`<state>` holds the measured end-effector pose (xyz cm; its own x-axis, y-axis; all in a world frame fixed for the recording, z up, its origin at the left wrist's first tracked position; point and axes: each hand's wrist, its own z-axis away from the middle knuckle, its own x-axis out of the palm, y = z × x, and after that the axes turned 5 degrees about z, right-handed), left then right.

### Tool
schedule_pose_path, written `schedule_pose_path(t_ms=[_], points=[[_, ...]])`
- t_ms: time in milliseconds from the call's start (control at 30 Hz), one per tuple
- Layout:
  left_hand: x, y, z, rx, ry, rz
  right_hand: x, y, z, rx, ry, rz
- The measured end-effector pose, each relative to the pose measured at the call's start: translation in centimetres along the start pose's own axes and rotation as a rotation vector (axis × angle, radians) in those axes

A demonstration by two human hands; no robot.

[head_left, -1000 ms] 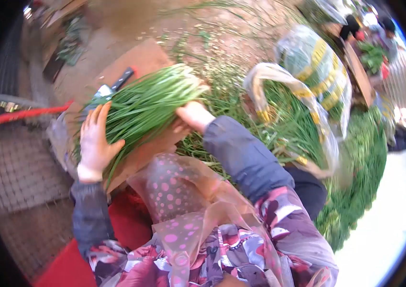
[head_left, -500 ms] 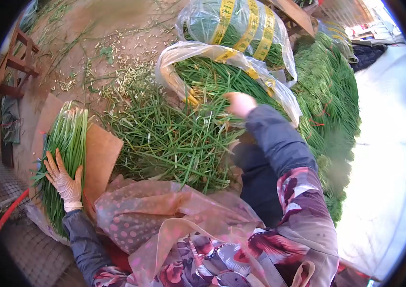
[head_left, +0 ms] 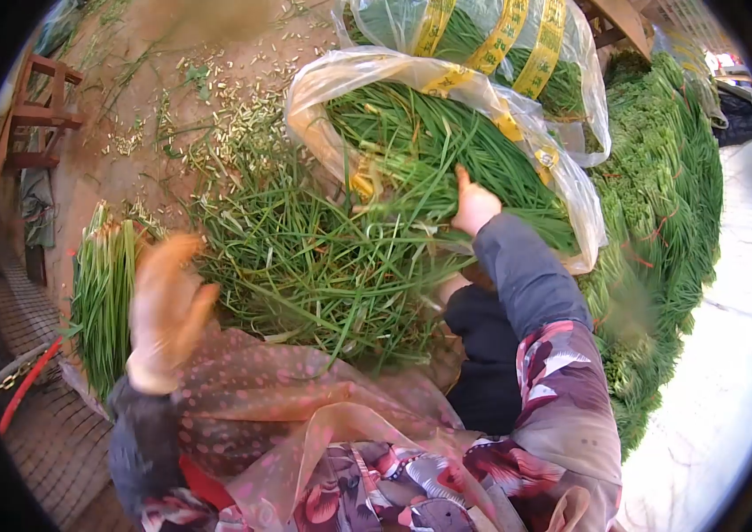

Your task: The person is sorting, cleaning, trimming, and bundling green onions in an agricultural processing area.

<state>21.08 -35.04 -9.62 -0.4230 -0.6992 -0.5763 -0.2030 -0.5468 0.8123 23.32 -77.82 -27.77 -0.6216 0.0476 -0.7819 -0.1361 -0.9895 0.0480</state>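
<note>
My left hand (head_left: pixel 170 306), in a pale glove, is blurred by motion; its thumb stands apart from its fingers and nothing shows in it. It is just right of a stack of green chives (head_left: pixel 101 301) with pale cut ends toward the far side. My right hand (head_left: pixel 477 204) touches the long chives (head_left: pixel 447 133) in an open clear plastic bag (head_left: pixel 318 75). Its index finger points forward over the leaves; the other fingers are mostly hidden. Between my hands lies a loose heap of tangled chive leaves (head_left: pixel 314 266).
A second clear bag (head_left: pixel 482 53) with yellow printed bands stands behind the open one. A long pile of chives (head_left: pixel 659 204) runs along the right. A wooden stool (head_left: pixel 43 111) stands at far left. Cut stem ends (head_left: pixel 243 129) litter the floor. My spotted translucent apron (head_left: pixel 278 390) covers my lap.
My left hand has lifted off the chive stack and moved right. My right hand has shifted right and slightly nearer over the bagged chives. The view has swung slightly.
</note>
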Motion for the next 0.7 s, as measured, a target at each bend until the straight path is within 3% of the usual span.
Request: schedule_pose_path(t_ms=[67,100,133,200,267,300,333,400,433,467,533,600,667,700], points=[[5.1,-0.8,-3.2,-0.113,-0.41,0.136,-1.0,0.7,-0.8,-0.002,-0.027,-0.064],[8.3,-1.5,-4.2,-0.07,-0.544,0.148,-1.9,1.2,-0.4,-0.131,-0.203,-0.3],[10.7,-0.9,-5.8,-0.288,-0.804,0.261,-2.9,1.5,0.3,-0.259,-0.382,-0.53],[15.6,-0.4,-7.3,-0.484,-0.866,0.53,-5.7,2.2,2.7,-0.29,-0.388,-0.619],[19.6,-0.1,-6.4,-0.54,-0.607,1.129,-9.0,1.4,7.5,-0.378,-0.458,-1.023],[20.4,1.5,-5.9,-0.505,-0.431,1.353,-9.3,1.1,8.8,-0.397,-0.317,-0.864],[21.4,2.6,-5.6,-0.496,-0.432,1.366,-10.0,0.2,10.4,-0.413,-0.181,-0.701],[23.3,3.5,-5.0,-0.234,0.078,1.726,-10.2,-3.2,14.0,-0.35,-0.026,-0.033],[24.1,1.7,-4.9,-0.355,0.093,1.784,-7.8,-3.9,14.7,-0.464,0.075,0.044],[21.6,3.4,-4.8,-0.504,0.138,1.91,-6.4,-5.9,15.1,-0.408,-0.06,0.136],[21.2,1.3,-4.9,-0.675,0.318,1.894,-6.3,-7.3,16.8,-0.525,-0.063,0.099],[20.3,-1.0,-3.9,-0.556,0.433,1.915,-9.4,-6.7,18.0,-0.502,-0.13,0.201],[16.9,-1.3,-2.2,-0.566,0.459,1.913,-13.0,-5.1,19.1,-0.264,0.144,0.031],[15.6,-2.1,-1.5,-0.53,0.522,1.924,-12.8,-3.2,18.9,-0.299,0.445,-0.184]])
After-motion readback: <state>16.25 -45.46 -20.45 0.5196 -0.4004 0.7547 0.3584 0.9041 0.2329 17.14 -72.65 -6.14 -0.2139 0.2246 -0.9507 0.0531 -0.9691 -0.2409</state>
